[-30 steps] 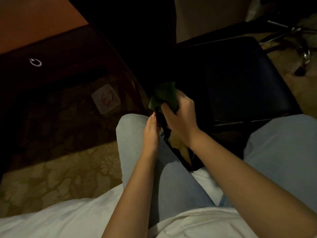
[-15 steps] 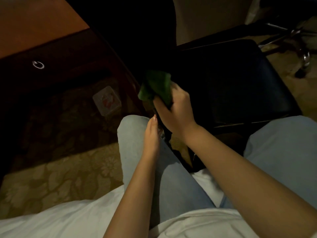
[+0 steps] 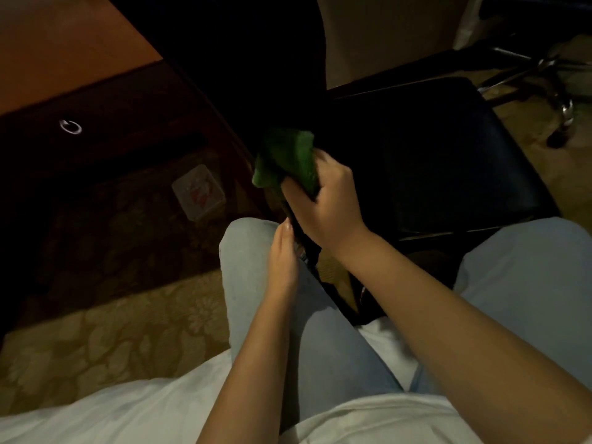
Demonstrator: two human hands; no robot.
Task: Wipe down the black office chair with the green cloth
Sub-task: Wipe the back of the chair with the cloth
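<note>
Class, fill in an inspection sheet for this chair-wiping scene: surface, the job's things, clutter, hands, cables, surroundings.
Surface: patterned carpet, partly in shadow.
Job's things: black office chair in front of the knees; green cloth bunched at its edge nearest the desk.
Clutter: small white packet on the carpet beside the desk.
Hands: right hand grips the cloth; left hand, fingers straight, beside the chair's dark edge, contact unclear.
Cables: nothing seen.
Surroundings: wooden desk with ring pull; chrome chair base behind.
</note>
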